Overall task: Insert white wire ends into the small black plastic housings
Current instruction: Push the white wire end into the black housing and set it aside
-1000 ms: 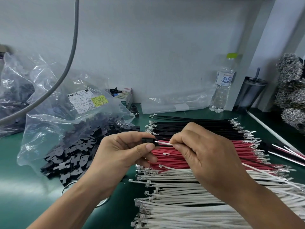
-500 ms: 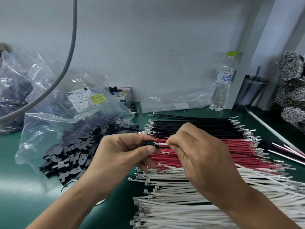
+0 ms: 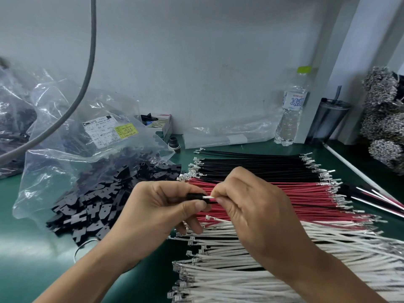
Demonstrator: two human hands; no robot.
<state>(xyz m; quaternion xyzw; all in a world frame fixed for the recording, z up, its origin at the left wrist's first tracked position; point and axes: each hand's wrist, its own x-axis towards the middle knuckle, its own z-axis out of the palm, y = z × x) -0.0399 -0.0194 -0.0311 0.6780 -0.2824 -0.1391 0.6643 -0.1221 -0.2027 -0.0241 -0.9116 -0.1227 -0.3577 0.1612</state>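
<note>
My left hand point(image 3: 161, 206) pinches a small black plastic housing point(image 3: 195, 196) between thumb and fingers. My right hand point(image 3: 251, 208) pinches a white wire point(image 3: 208, 197) just behind its end, and the tip sits at the housing's opening. The rest of that wire is hidden under my right hand. Below both hands lies a row of white wires point(image 3: 229, 270) with metal terminals. A heap of black housings point(image 3: 94, 204) spills from a clear bag at the left.
Red wires point(image 3: 306, 200) and black wires point(image 3: 251, 169) lie in rows behind my hands. Clear plastic bags point(image 3: 65, 138) stand at the left, a water bottle point(image 3: 291, 112) and a dark cup point(image 3: 330, 119) at the back right. A grey cable point(image 3: 87, 68) hangs down at the left.
The white wire end has gone further toward the housing's opening, with less bare terminal showing. Both hands stay close together in about the same place.
</note>
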